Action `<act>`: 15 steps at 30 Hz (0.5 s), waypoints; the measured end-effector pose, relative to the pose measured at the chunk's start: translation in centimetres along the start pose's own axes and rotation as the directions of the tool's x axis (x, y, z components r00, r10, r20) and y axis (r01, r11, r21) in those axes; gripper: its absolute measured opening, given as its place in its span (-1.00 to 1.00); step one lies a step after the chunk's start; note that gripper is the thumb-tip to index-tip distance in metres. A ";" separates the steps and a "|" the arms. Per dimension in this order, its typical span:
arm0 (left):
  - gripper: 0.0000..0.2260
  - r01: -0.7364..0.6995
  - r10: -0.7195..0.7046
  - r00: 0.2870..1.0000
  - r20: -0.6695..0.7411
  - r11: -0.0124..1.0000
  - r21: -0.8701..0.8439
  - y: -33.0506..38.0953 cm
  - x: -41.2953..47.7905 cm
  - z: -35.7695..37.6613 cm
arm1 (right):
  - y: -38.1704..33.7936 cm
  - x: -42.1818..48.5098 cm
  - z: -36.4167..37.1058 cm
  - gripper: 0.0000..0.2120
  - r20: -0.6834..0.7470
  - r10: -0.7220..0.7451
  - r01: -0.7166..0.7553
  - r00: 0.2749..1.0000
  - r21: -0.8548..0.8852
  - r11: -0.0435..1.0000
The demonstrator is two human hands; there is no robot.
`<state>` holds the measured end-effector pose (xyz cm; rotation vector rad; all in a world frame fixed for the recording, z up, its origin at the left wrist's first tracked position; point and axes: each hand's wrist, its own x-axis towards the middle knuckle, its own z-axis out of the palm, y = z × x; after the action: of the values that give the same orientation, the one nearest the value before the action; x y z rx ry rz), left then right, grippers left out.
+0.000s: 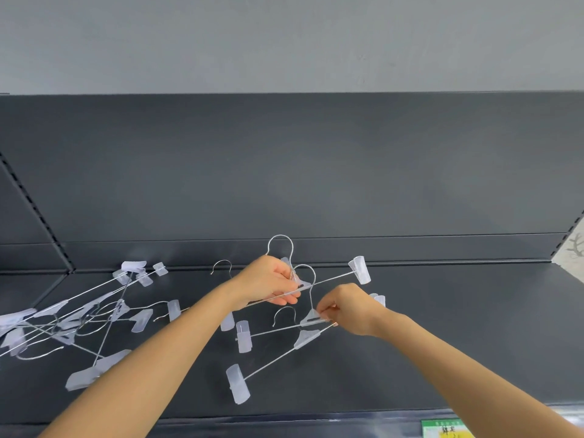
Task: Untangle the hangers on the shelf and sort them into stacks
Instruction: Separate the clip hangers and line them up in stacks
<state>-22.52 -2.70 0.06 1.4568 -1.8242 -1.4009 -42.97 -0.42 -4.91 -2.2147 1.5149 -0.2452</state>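
Both hands' fingers (286,300) pinching clip hangers (311,322) mid-shelf (442,327), open room rightward.

Light's even and soft, fairly bright, no hard shadows anywhere; just faint dim patches under the forearms on the dark shelf (442,327). Matte surface, so almost no glare, only a weak sheen along the front lip. Wide-angle bend is obvious: shelf back edge bows, corners stretch. Centre is sharp enough; hanger pile (79,317) at far left smears a bit, and the label (445,429) bottom right is blurry, unreadable.
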 end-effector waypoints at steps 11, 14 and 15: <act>-0.94 -0.004 0.012 0.994 -0.112 0.998 0.067 -1.2 0.6 0.6 | 0.7 -0.1 0.2 -0.81 -0.070 0.076 -0.071 0.995 0.078 0.994; -0.89 -0.044 0.062 0.989 -0.135 0.990 0.132 -1.3 0.9 1.0 | 0.5 0.1 0.3 -0.81 -0.075 0.054 -0.050 0.996 0.058 0.997; -0.87 -0.054 0.079 0.985 -0.152 0.985 0.165 -1.3 1.0 1.1 | 0.4 0.1 0.3 -0.82 -0.068 0.043 -0.040 0.997 0.043 0.998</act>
<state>-23.14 -3.04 -1.83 1.5224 -1.9020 -1.0951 -43.14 -0.58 -5.40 -2.1602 1.5761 -0.3395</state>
